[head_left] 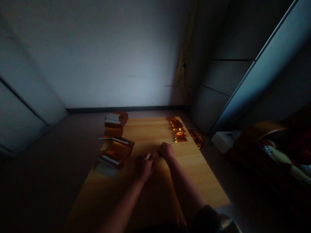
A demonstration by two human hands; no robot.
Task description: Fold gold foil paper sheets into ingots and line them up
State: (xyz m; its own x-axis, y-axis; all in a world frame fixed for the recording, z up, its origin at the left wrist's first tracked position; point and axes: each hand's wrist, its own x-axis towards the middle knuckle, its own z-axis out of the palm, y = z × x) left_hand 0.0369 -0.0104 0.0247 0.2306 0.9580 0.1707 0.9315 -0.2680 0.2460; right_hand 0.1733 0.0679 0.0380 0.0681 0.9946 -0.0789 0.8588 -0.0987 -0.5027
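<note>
Piece [155, 155], blurred, between the hands [145, 164]; foil [117, 150] leftward.

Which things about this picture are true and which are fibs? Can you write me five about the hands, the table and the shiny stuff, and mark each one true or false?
1. The left hand and the right hand are both over the table. True.
2. The row of shiny orange pieces is along the table's left side. False: it is along the right side.
3. Curved orange-brown sheets are at the table's left side. True.
4. The tabletop is bright blue. False: it is light brown, like wood.
5. The white box sits on top of the table. False: it is off the table, to the right.
</note>
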